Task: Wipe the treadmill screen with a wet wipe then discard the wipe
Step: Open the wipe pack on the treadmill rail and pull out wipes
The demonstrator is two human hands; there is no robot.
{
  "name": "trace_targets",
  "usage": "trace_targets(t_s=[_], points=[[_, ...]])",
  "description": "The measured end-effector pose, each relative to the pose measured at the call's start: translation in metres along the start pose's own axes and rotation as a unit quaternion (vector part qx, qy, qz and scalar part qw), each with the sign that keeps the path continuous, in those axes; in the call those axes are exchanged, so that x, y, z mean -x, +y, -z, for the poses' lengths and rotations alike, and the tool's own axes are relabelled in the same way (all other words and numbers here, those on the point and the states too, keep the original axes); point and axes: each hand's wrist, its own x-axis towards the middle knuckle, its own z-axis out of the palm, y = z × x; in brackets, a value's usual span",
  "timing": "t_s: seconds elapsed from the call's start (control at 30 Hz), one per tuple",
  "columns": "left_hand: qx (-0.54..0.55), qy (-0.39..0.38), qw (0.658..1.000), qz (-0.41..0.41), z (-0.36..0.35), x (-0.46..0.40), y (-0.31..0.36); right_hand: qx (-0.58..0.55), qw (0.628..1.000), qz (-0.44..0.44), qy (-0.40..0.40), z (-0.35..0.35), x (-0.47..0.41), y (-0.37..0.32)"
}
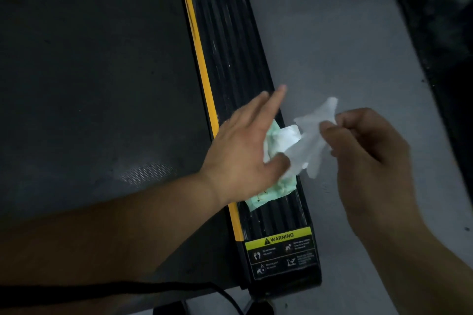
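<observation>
- A person's right hand [368, 151] pinches a white wet wipe [311, 135] between thumb and curled fingers, above the grey floor [332, 33] just right of a treadmill's side rail [230, 33].
- The wipe hangs crumpled between the two hands, its long axis running from the near left to the far right, one corner pointing away toward the far right.
- The wipe's lower end reaches the thumb of the left hand [243, 146], which is spread wide, fingers straight and pointing far right, over a pale green wipe packet [271, 186].
- The packet lies on the ribbed black rail, partly hidden by the left hand; whether the palm presses on it cannot be told.
- A yellow stripe [197, 41] separates the rail from the dark treadmill belt [89, 59] on the left.
- A yellow-and-black warning label [281, 250] sits at the rail's near end.
- A black cord [128, 289] crosses the near left corner.
</observation>
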Motion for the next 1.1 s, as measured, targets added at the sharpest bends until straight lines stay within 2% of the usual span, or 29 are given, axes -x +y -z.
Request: trace_targets(t_s=[0.07,0.13,0.2,0.27,0.37,0.47,0.53,0.63,0.7,0.77,0.83,0.9,0.97,1.07,1.1], points=[[-0.017,-0.013,0.999,-0.046,0.000,-0.001,0.011,-0.020,0.999,-0.017,-0.045,-0.005,-0.007,-0.005],[-0.030,0.054,0.996,-0.057,0.000,-0.008,0.011,-0.043,0.996,-0.016,-0.076,-0.007,-0.012,-0.008],[-0.003,0.094,0.995,-0.015,0.002,-0.015,0.007,-0.064,0.996,-0.019,-0.056,-0.008,-0.017,-0.008],[0.035,0.091,0.995,0.028,0.005,-0.018,0.003,-0.078,0.996,-0.039,0.000,-0.007,-0.023,0.002],[0.064,0.105,0.989,0.085,0.008,-0.019,-0.003,-0.025,0.993,-0.102,0.056,-0.015,-0.032,0.033],[0.075,0.131,0.978,0.141,0.008,-0.018,-0.013,0.066,0.971,-0.229,-0.014,-0.028,-0.033,0.067],[0.081,0.138,0.974,0.159,0.009,-0.017,-0.018,0.088,0.962,-0.256,-0.044,-0.031,-0.032,0.078],[0.073,0.144,0.973,0.165,0.011,-0.014,-0.023,0.112,0.978,-0.178,-0.006,-0.035,-0.022,0.074],[0.079,0.157,0.969,0.176,0.015,-0.012,-0.026,0.182,0.981,-0.053,-0.030,-0.038,-0.008,0.066],[0.089,0.177,0.961,0.193,0.020,-0.011,-0.028,0.268,0.956,0.076,-0.089,-0.046,0.007,0.068],[0.100,0.197,0.952,0.212,0.026,-0.011,-0.029,0.371,0.904,0.151,-0.151,-0.057,0.016,0.080],[0.118,0.215,0.942,0.231,0.033,-0.010,-0.030,0.460,0.848,0.174,-0.198,-0.066,0.022,0.094],[0.134,0.223,0.935,0.241,0.036,-0.008,-0.031,0.510,0.814,0.169,-0.219,-0.069,0.025,0.101],[0.149,0.213,0.935,0.242,0.036,-0.005,-0.031,0.541,0.792,0.197,-0.204,-0.075,0.030,0.105],[0.155,0.207,0.935,0.244,0.035,-0.004,-0.030,0.528,0.804,0.197,-0.192,-0.077,0.029,0.103]])
